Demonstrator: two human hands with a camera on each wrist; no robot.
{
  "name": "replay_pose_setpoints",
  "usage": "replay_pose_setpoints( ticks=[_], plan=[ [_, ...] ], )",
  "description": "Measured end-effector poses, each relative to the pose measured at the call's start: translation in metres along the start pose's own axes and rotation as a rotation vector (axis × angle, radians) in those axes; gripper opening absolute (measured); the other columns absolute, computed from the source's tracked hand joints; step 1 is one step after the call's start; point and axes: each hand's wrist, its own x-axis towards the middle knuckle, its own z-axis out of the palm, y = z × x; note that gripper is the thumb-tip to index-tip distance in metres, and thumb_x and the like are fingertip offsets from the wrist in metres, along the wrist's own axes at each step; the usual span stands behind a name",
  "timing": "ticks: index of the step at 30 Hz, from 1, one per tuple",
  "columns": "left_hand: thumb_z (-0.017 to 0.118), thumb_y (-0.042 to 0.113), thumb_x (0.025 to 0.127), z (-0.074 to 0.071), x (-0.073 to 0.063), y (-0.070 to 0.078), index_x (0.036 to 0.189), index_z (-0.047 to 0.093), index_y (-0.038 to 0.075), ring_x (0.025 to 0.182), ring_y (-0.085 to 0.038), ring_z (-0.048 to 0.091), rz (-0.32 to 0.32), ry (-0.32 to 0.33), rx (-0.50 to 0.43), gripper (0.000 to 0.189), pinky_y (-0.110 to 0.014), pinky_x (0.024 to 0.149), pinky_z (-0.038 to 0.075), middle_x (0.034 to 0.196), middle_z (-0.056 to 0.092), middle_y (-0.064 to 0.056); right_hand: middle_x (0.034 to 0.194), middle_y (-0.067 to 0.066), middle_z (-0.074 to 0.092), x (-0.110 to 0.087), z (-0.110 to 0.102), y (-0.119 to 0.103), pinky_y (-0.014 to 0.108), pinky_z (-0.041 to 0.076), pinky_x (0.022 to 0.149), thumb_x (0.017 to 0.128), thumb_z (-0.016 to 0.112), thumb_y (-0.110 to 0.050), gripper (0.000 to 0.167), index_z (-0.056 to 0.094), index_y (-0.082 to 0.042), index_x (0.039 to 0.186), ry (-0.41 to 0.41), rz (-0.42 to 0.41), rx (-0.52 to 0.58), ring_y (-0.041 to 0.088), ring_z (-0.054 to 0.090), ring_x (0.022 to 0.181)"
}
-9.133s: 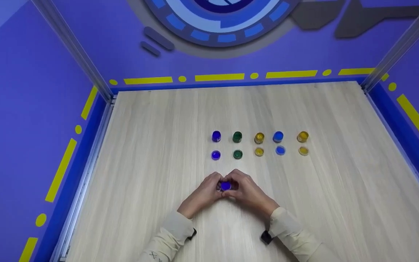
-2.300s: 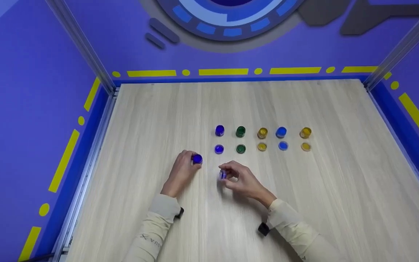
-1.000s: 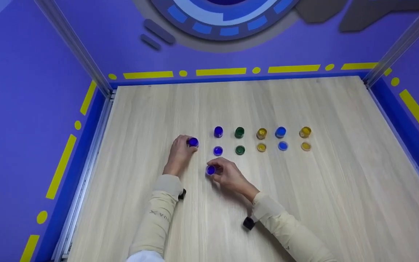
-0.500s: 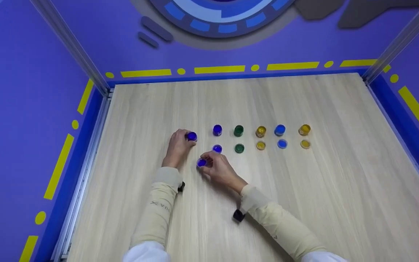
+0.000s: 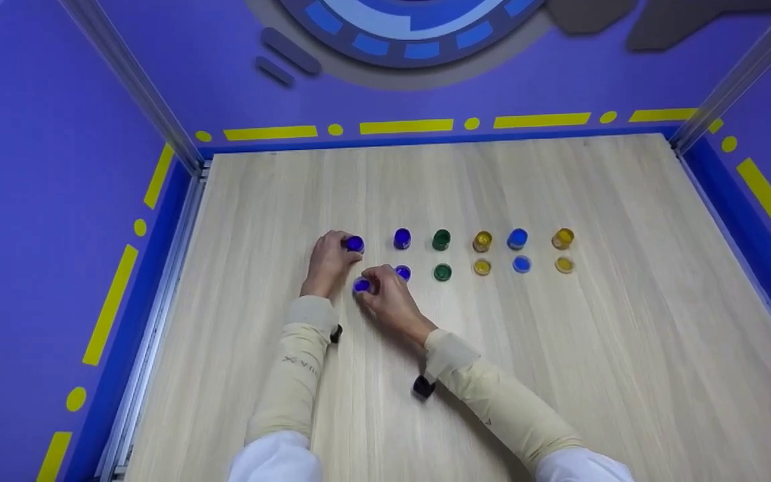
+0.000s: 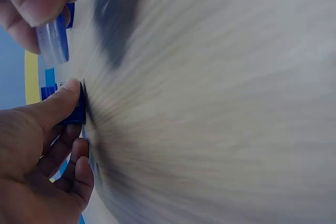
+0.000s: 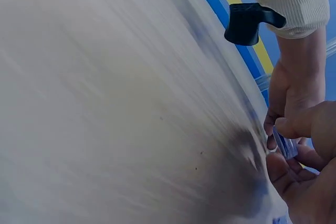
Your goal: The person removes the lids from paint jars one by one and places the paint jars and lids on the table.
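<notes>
My left hand [image 5: 327, 260] grips a small purple paint jar [image 5: 355, 244], open at the top, at the left end of the jar row. In the left wrist view, the thumb and fingers hold the jar [image 6: 79, 111] at the table. Nearer to me, my right hand [image 5: 390, 298] pinches the jar's lid [image 5: 361, 286] by its edge, with its purple inside facing up. The lid [image 7: 285, 144] shows as a clear-sided disc between thumb and fingers in the right wrist view. Behind the right fingers lies another purple lid [image 5: 403, 273], partly covered.
To the right stand more uncapped paint jars: purple [image 5: 402, 239], green [image 5: 441, 239], yellow [image 5: 482, 242], blue [image 5: 517, 239] and darker yellow [image 5: 563, 238]. Their lids lie in front, such as the green lid [image 5: 442, 272] and blue lid [image 5: 522, 264]. Blue panels wall the wooden table [image 5: 600, 375].
The hands, together around the purple jar at first, have come apart. The left carried the jar left and away to the row's end; the right moved the removed lid left and forward, turning it inside up.
</notes>
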Motion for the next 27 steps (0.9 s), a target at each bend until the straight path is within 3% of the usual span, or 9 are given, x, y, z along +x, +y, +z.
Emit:
replay_pose_setpoints(
  ticks=[7, 16, 23, 27],
  plan=[
    [0.087, 0.01, 0.082, -0.004, 0.005, 0.002, 0.116, 0.074, -0.001, 0.114, -0.031, 0.065, -0.027, 0.025, -0.012, 0.038, -0.04, 0.103, 0.046, 0.117, 0.071, -0.016, 0.106, 0.014, 0.063, 0.007, 0.011, 0.001, 0.037, 0.053, 0.084, 0.088, 0.074, -0.001, 0.034, 0.067, 0.007, 0.12, 0.038, -0.012, -0.017, 0.023, 0.06, 0.095],
    [0.087, 0.01, 0.082, -0.001, 0.006, 0.003, 0.116, 0.073, -0.002, 0.114, -0.031, 0.065, -0.056, 0.011, -0.052, 0.038, -0.039, 0.103, 0.047, 0.118, 0.071, -0.017, 0.104, 0.016, 0.063, 0.01, 0.023, 0.005, 0.041, 0.052, 0.088, 0.087, 0.074, 0.0, 0.028, 0.067, 0.008, 0.112, 0.088, -0.016, -0.046, 0.029, 0.061, 0.097],
    [0.088, 0.008, 0.079, -0.002, 0.007, 0.005, 0.114, 0.073, -0.002, 0.112, -0.032, 0.066, -0.047, 0.029, -0.033, 0.039, -0.04, 0.101, 0.047, 0.116, 0.072, -0.017, 0.105, 0.015, 0.059, 0.016, 0.025, 0.004, 0.043, 0.051, 0.09, 0.088, 0.075, -0.001, 0.027, 0.064, 0.007, 0.112, 0.074, 0.033, -0.045, 0.029, 0.059, 0.099],
    [0.088, 0.008, 0.079, -0.002, 0.007, 0.005, 0.115, 0.073, -0.003, 0.113, -0.032, 0.065, -0.033, 0.017, -0.03, 0.04, -0.04, 0.101, 0.047, 0.116, 0.072, -0.018, 0.105, 0.016, 0.057, 0.016, 0.027, 0.002, 0.043, 0.052, 0.089, 0.089, 0.074, 0.0, 0.025, 0.063, 0.007, 0.11, 0.084, 0.034, -0.097, 0.031, 0.061, 0.098]
  ],
)
